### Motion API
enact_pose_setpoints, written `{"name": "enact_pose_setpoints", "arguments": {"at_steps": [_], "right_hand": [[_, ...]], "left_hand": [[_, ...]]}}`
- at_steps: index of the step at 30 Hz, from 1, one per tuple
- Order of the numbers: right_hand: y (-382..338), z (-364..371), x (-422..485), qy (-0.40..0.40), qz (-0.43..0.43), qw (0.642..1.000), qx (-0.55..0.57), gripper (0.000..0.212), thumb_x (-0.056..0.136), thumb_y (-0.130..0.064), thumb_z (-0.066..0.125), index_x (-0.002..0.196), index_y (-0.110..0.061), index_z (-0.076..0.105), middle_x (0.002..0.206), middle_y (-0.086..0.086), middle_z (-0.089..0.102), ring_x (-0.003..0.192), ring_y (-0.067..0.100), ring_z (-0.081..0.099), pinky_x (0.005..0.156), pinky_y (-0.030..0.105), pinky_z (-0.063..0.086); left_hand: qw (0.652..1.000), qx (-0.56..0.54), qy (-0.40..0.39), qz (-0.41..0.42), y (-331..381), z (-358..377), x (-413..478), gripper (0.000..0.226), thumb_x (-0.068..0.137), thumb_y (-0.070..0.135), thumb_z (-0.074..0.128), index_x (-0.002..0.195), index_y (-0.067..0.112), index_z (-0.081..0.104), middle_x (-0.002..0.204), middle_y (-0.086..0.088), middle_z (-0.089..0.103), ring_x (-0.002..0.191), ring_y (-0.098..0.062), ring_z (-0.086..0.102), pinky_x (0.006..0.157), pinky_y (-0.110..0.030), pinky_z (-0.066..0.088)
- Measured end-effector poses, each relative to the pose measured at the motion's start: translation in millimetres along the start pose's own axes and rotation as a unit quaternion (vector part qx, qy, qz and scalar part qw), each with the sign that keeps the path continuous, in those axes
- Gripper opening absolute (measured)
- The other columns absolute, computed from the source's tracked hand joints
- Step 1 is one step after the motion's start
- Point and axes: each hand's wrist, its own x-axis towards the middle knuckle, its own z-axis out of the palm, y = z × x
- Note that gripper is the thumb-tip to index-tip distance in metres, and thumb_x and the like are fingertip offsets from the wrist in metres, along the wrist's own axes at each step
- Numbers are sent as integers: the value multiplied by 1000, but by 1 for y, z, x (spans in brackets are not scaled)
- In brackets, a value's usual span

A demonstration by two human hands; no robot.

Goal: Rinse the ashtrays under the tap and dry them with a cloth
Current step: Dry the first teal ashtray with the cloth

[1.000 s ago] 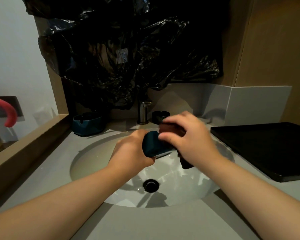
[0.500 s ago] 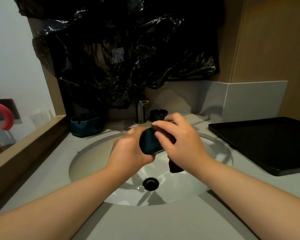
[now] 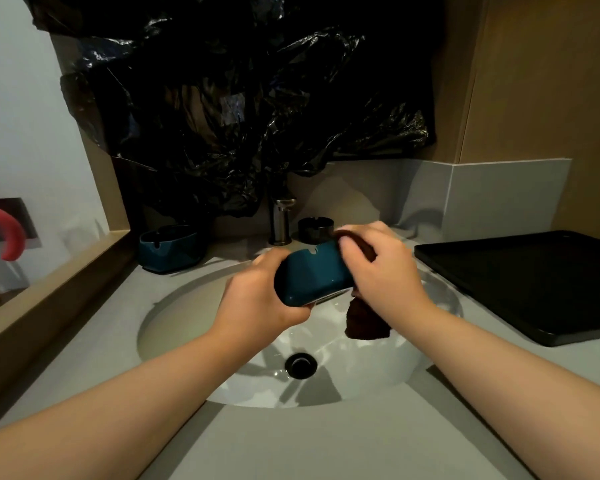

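**Teal ashtray (image 3: 312, 275) held over the sink (image 3: 174, 327)**

The teal ashtray is held tilted above the sink, clasped by the left grip (image 3: 257, 296) from its 9 o'clock side. The brown cloth (image 3: 366, 323) is pinched against its 3 o'clock end by the right grip (image 3: 385, 271). A second teal ashtray (image 3: 168, 249) is seen on the desk (image 3: 326, 445) at 10 o'clock, a black ashtray (image 3: 315, 229) beside the tap (image 3: 281, 221) at 12.

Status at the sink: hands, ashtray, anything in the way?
Left hand grips teal ashtray over sink basin. Right hand holds dark cloth against it. Second teal ashtray and black ashtray sit by the tap, clear of both hands.
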Motion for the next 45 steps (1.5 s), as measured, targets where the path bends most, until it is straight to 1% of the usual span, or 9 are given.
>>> {"name": "enact_pose_setpoints", "arguments": {"at_steps": [4,8,13,17,25,35,40,43,45], "right_hand": [[6,-7,5,-19,107,994,24,25,97,-27,47,110,-21,67,106,2,59,90,14,59,51,13,48],[-12,1,-8,-6,-99,989,-113,29,94,-32,48,114,-21,65,101,-7,54,91,7,52,73,22,50],[-19,7,-17,-35,-284,931,-228,32,90,-29,48,108,-11,67,96,5,59,83,20,52,59,32,50],[-21,11,-17,-28,-330,903,-275,31,91,-26,48,106,-9,67,95,8,59,79,24,53,54,34,48],[9,-9,1,-11,-29,986,-161,30,97,-27,50,121,-14,62,104,-3,50,96,17,55,90,31,48],[-14,2,-6,-32,-176,973,-149,34,93,-33,44,110,-16,68,96,-4,55,88,9,52,71,23,49],[11,-12,9,-50,82,995,-38,22,96,-27,50,98,-21,71,94,1,65,90,17,60,80,30,50],[29,-19,15,-102,242,964,29,24,87,-36,64,77,-16,73,80,6,71,81,22,65,86,42,53],[38,-27,19,-177,283,941,-45,33,77,-50,68,90,-20,73,91,3,72,88,22,67,89,44,53]], "left_hand": [[1000,-22,-12,-14,-3,1,-1,67,66,26,84,124,28,51,100,17,53,94,-6,54,79,-17,51],[997,-48,-19,-49,-5,3,2,67,66,33,84,124,30,50,98,20,55,95,-2,55,75,-6,43],[992,-80,-30,-93,-2,4,3,49,69,30,80,107,36,50,85,18,59,82,2,57,60,-3,43],[981,-138,-43,-130,0,5,3,41,70,25,79,99,36,53,83,16,63,74,7,59,56,-3,43],[955,-226,-33,-190,-7,5,7,34,71,21,82,84,36,54,90,22,61,78,10,56,61,-9,43],[986,-112,-69,-105,-2,4,3,55,66,28,84,105,39,47,90,24,57,84,8,54,57,-1,42],[992,-99,-45,-60,1,0,1,57,66,29,85,108,39,47,91,29,55,85,13,53,64,5,39],[990,-124,-36,-64,2,-1,2,55,67,26,84,105,39,47,92,30,54,86,15,52,64,6,37],[985,-150,-32,-78,1,-1,3,52,67,25,85,100,40,47,93,26,58,91,10,55,65,2,41]]}}
